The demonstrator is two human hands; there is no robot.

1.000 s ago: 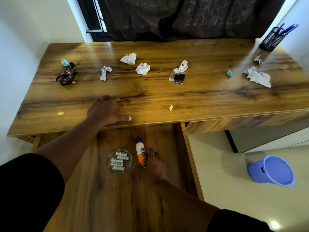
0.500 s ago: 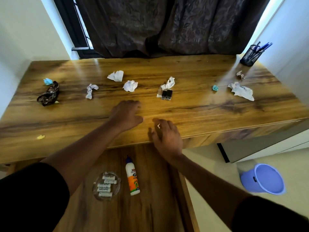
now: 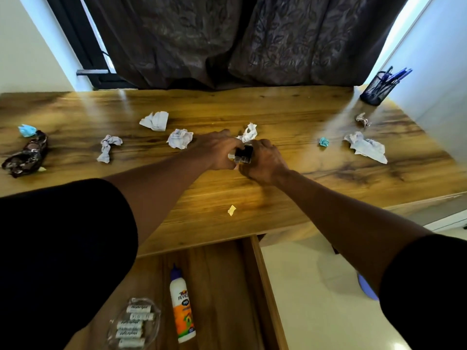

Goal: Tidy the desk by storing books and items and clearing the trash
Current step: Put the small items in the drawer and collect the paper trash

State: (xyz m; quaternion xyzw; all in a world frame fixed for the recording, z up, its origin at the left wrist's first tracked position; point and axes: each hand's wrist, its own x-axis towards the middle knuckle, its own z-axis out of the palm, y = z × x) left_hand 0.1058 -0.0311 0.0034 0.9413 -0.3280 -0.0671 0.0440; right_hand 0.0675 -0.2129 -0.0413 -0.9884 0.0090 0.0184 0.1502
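Note:
Both hands meet at the middle of the wooden desk [image 3: 252, 195]. My left hand [image 3: 217, 150] and my right hand [image 3: 262, 160] curl around a small clear box of black binder clips [image 3: 243, 154] from either side. Just behind them lies a crumpled white paper [image 3: 250, 132]. More white paper balls lie to the left [image 3: 180, 138], [image 3: 155, 120], [image 3: 108, 147] and at the right [image 3: 366, 147]. The open drawer [image 3: 227, 286] below holds a glue bottle [image 3: 182, 306] and a clear dish of batteries [image 3: 134, 324].
A dark wrapper [image 3: 25, 155] and a blue scrap [image 3: 27, 130] lie at the far left. A teal scrap [image 3: 324, 141], a small wrapper [image 3: 362, 120] and a mesh pen holder [image 3: 376, 88] are at the right. A yellow scrap [image 3: 231, 210] sits near the front edge. A blue bin [image 3: 366, 289] shows on the floor.
Both hands moved forward from the desk's front edge to the middle and closed around the clip box. The glue bottle stays in the drawer where it was left.

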